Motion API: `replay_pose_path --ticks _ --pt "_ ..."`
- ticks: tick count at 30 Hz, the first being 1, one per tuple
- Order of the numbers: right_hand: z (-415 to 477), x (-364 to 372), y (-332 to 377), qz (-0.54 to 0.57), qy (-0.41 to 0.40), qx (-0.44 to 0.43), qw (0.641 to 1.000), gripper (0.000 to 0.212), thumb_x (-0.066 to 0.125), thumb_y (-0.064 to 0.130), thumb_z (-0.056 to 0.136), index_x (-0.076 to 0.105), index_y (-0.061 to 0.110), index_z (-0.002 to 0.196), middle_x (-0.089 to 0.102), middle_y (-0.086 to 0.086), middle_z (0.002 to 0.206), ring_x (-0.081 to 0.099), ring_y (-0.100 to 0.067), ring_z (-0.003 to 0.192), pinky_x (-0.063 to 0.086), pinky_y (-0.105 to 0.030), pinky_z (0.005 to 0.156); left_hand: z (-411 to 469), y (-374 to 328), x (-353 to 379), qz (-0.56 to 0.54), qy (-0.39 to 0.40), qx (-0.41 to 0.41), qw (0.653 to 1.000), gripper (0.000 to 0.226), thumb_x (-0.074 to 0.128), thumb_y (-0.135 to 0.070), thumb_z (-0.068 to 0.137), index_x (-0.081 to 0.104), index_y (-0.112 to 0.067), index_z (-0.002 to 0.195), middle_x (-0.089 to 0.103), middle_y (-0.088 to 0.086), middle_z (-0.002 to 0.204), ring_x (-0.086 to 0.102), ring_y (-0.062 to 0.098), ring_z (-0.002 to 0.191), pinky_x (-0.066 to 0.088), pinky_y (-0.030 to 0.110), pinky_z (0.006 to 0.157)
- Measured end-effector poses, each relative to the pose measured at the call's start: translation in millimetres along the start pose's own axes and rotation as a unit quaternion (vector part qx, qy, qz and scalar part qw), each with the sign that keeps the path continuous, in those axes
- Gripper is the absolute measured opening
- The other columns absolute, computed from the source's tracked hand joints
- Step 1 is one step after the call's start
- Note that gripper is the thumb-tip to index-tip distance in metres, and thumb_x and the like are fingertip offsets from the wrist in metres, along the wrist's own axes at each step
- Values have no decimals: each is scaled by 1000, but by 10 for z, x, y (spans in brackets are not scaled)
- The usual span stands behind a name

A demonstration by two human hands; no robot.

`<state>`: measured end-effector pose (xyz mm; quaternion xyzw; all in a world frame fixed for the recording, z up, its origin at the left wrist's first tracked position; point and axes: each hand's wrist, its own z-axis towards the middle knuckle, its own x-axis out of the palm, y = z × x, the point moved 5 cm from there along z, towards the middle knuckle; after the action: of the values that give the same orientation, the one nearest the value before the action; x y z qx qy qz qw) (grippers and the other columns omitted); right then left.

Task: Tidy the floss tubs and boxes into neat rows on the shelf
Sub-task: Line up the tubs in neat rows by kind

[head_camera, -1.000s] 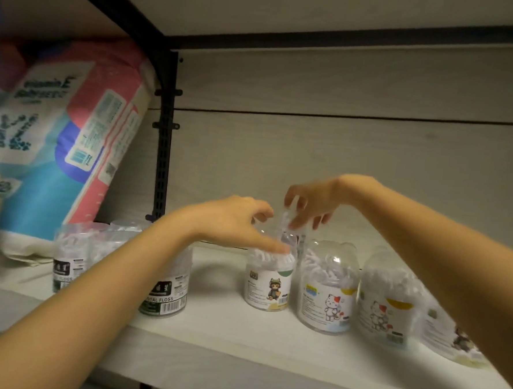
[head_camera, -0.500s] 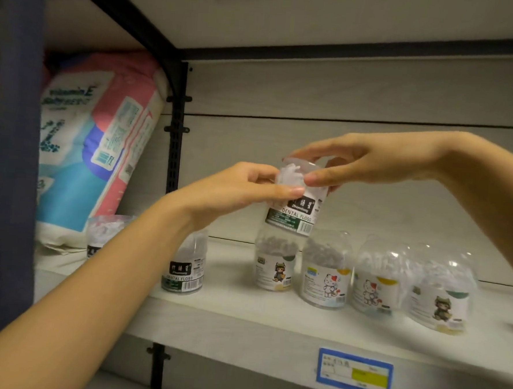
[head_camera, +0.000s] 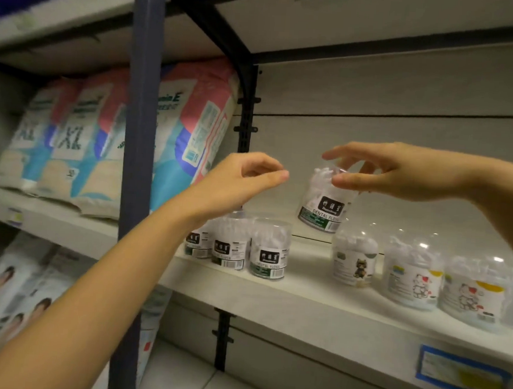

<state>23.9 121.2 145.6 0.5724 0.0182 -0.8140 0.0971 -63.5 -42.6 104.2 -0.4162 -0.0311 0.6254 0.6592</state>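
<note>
My right hand [head_camera: 406, 173] holds a clear dental floss tub [head_camera: 323, 203] with a black and green label by its top, tilted, in the air above the shelf [head_camera: 303, 290]. My left hand [head_camera: 241, 181] hovers just left of that tub, fingers curled and apart, holding nothing. Below, three matching black-label tubs [head_camera: 268, 249] stand close together on the shelf. To their right stands a row of clear tubs with cartoon labels [head_camera: 411, 277], the first showing a cat figure [head_camera: 354, 262].
Large diaper packs [head_camera: 189, 136] fill the shelf bay to the left, behind a dark upright post [head_camera: 137, 187]. More packs [head_camera: 12, 293] sit on the lower left shelf. A blue price tag [head_camera: 461, 378] is stuck on the shelf's front edge at right.
My left hand let go of the raised tub and drew back left. My right hand keeps the tub and has moved it right. The view shifted, showing more of the left bay.
</note>
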Motion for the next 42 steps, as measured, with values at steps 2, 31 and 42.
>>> replay_pose_path --ticks 2,31,42 --pt "144 79 28 -40 -19 19 999 71 38 62 71 34 35 137 49 1 135 55 -13 103 47 -30 87 -12 219 -167 8 -24 -11 1000 23 58 -25 89 66 -14 108 69 -1 109 61 8 104 41 -2 73" --pt "834 850 -191 86 180 251 947 62 63 -1 82 41 13 138 47 -4 140 64 -15 89 54 -14 74 236 1092 -304 157 239 -18 958 83 43 -74 63 41 -36 137 39 -10 147 40 11 132 31 38 112" --pt "787 761 -123 53 136 218 965 68 60 2 85 30 19 144 39 -2 147 50 -21 124 44 -24 94 302 1053 -251 219 216 22 951 99 27 -90 54 49 -32 132 48 -12 140 44 7 125 34 29 106"
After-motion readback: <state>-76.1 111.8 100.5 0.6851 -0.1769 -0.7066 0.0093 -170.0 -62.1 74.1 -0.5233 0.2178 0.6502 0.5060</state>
